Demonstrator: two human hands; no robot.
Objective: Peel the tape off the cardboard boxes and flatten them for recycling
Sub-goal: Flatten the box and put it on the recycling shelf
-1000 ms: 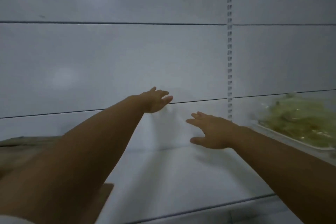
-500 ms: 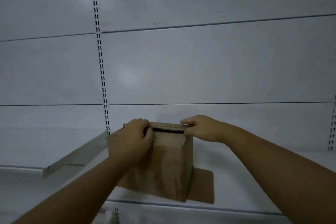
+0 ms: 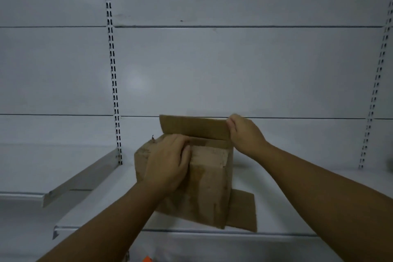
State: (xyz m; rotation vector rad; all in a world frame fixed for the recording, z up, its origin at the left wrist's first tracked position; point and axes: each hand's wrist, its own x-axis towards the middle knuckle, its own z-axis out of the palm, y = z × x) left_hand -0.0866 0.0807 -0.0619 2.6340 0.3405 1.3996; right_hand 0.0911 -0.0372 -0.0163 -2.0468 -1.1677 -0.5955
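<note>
Head view: our box [image 3: 208,187] stands on the shelf [image 3: 297,208]. Our right hand [image 3: 244,134] pinches its rear flap [image 3: 193,126] upright, and our left hand [image 3: 168,161] grips the box's near top edge. We judge we're opening the top; next, the near flap needs lifting.

Both bare forearms are slanting in from the lower edge, the left from 7 o'clock and the right from 4 o'clock, meeting near the centre. The left hand [image 3: 168,161] is lying palm-down, its fingers curling over the top edge of the brown cardboard box [image 3: 208,187]. The right hand [image 3: 244,134], at the left's 2 o'clock, is pinching the end of the raised brown cardboard flap [image 3: 193,126].
</note>
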